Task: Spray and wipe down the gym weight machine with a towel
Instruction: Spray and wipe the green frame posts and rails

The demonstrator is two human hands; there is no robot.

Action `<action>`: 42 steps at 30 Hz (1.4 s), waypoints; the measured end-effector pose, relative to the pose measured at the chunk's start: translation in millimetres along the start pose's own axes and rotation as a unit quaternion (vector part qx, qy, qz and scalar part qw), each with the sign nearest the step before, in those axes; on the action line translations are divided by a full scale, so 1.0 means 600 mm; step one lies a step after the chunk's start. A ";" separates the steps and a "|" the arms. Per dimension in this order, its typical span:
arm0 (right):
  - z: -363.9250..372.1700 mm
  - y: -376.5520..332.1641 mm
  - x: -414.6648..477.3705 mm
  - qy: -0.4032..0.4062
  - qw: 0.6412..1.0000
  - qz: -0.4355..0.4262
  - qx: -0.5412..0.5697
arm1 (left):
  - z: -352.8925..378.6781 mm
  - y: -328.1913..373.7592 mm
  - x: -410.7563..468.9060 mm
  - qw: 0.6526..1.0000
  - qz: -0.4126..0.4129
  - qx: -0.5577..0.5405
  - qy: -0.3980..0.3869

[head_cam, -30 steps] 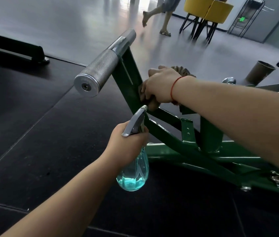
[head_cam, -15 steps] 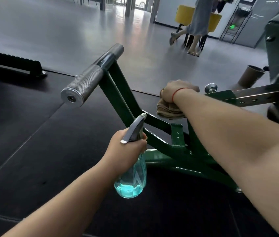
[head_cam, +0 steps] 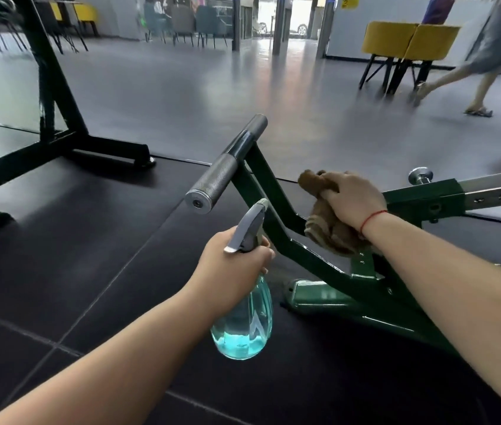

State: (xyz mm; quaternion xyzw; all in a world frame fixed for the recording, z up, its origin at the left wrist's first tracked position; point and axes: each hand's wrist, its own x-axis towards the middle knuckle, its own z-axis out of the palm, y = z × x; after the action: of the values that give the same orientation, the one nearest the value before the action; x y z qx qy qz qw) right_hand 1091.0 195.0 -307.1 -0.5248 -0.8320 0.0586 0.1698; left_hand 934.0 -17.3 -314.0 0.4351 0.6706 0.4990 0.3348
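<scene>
A green steel weight machine frame [head_cam: 313, 259] runs low across the black mat, with a knurled metal handle bar [head_cam: 215, 179] at its upper left end. My left hand [head_cam: 230, 265] grips the neck of a clear spray bottle [head_cam: 244, 323] holding blue liquid, its grey nozzle pointing up toward the bar. My right hand [head_cam: 350, 197] holds a brown towel [head_cam: 325, 228] against the green arm, to the right of the handle bar. A red string circles my right wrist.
A black bench frame [head_cam: 59, 130] stands at the left. Yellow chairs [head_cam: 408, 44] sit at the back right. A person [head_cam: 473, 75] walks past on the grey floor. A silver adjustment rail [head_cam: 494, 188] extends right from the machine.
My right hand has slid the towel from the upright near the handle bar rightward along the green arm. The view has lifted. The person behind has walked to the right.
</scene>
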 end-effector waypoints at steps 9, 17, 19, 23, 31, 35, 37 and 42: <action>-0.050 -0.124 -0.003 0.011 0.967 -0.120 0.226 | -0.069 0.014 -0.021 0.990 -0.027 0.076 0.115; -0.081 -0.188 0.002 -0.020 0.947 -0.151 0.283 | -0.104 0.035 -0.007 0.982 -0.078 0.080 0.153; -0.072 -0.211 -0.009 -0.012 0.946 -0.154 0.285 | -0.107 0.039 -0.005 0.983 -0.092 0.049 0.152; -0.013 -0.268 -0.041 -0.032 0.953 -0.222 0.205 | -0.119 0.046 0.001 0.980 -0.103 0.018 0.169; -0.026 -0.316 0.066 -0.080 0.984 -0.162 0.014 | -0.136 0.054 -0.007 0.973 -0.096 0.035 0.209; -0.030 -0.343 0.061 -0.083 0.976 -0.197 -0.041 | -0.134 0.059 -0.015 0.970 -0.100 0.026 0.221; -0.020 -0.336 0.031 -0.033 0.969 -0.245 -0.012 | -0.134 0.065 -0.019 0.969 -0.110 0.027 0.220; 0.039 -0.292 -0.067 0.087 0.920 -0.201 0.324 | -0.136 0.085 -0.026 0.966 -0.129 0.032 0.221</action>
State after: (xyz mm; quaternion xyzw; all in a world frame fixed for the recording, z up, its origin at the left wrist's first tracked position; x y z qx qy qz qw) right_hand 949.0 83.7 -289.7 -0.2658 -0.8376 0.2434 0.4104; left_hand 881.2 -56.1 -242.0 0.2341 0.7940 0.5134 0.2263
